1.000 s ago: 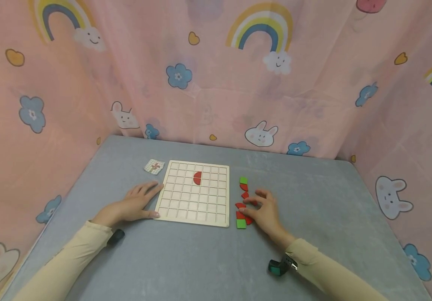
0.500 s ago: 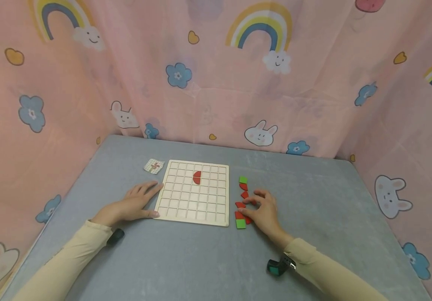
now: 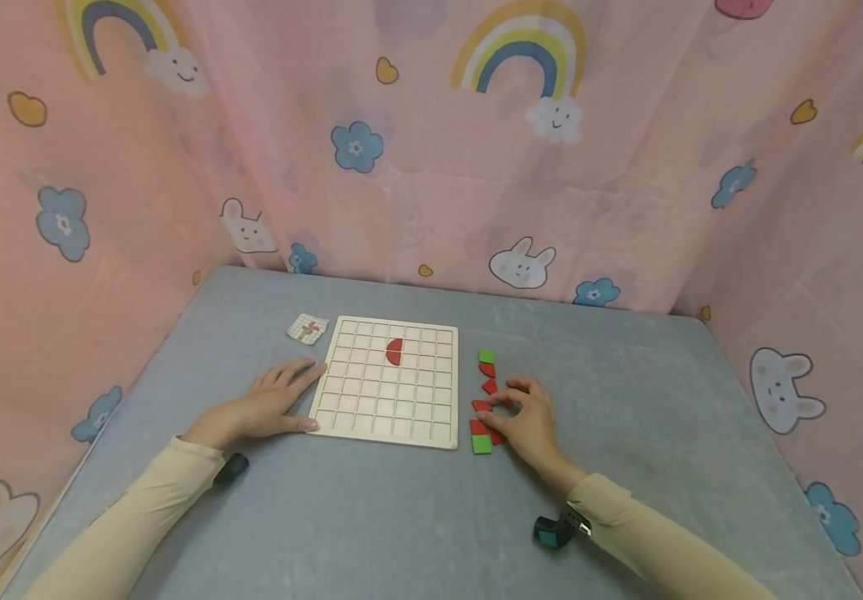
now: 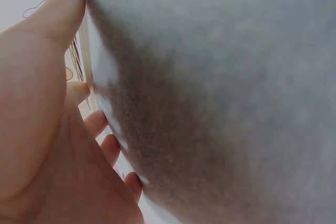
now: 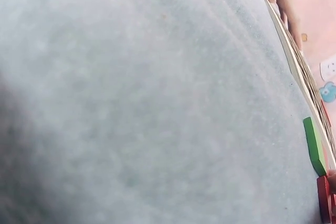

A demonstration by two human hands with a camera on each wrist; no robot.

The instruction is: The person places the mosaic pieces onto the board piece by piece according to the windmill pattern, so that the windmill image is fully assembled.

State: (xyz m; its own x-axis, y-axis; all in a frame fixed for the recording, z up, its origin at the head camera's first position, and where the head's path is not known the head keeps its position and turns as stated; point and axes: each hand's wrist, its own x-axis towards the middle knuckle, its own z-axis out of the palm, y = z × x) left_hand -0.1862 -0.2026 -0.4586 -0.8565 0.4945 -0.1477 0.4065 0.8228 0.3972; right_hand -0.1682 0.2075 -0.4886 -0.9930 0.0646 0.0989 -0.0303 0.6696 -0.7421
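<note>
While both hands rest low over a gray counter (image 3: 371, 517), a square, pale wooden grid board (image 3: 382, 407) lies flat between them, left of the middle. Two red quarter-round pieces (image 3: 395, 353) sit in neighboring cells in the board's far half, together forming a half disc whose straight side faces right.

The left hand (image 3: 266, 406) is at the board's left edge, its fingers relaxed and slightly spread, the thumb touching the near left corner and the index fingertip touching the edge farther up. A small card (image 3: 307, 328) printed with a grid and a reddish figure lies just beside the board's far left corner.

The right hand (image 3: 529, 425) is over a loose column of small flat pieces to the right of the board. Its fingers are bent, with thumb and index finger apart at the tips and close to a red piece (image 3: 481, 406); whether they pinch anything cannot be told. At the far end of the column is a green square tile (image 3: 486, 357) touching a red rounded piece (image 3: 487, 369); at the near end, another green square tile (image 3: 481, 444) touches more red pieces (image 3: 479, 427).

Both arms wear beige sleeves (image 3: 629, 521). Behind the counter hangs a pink curtain (image 3: 431, 208) printed with rainbows, blue flowers, yellow hearts and white rabbits.
</note>
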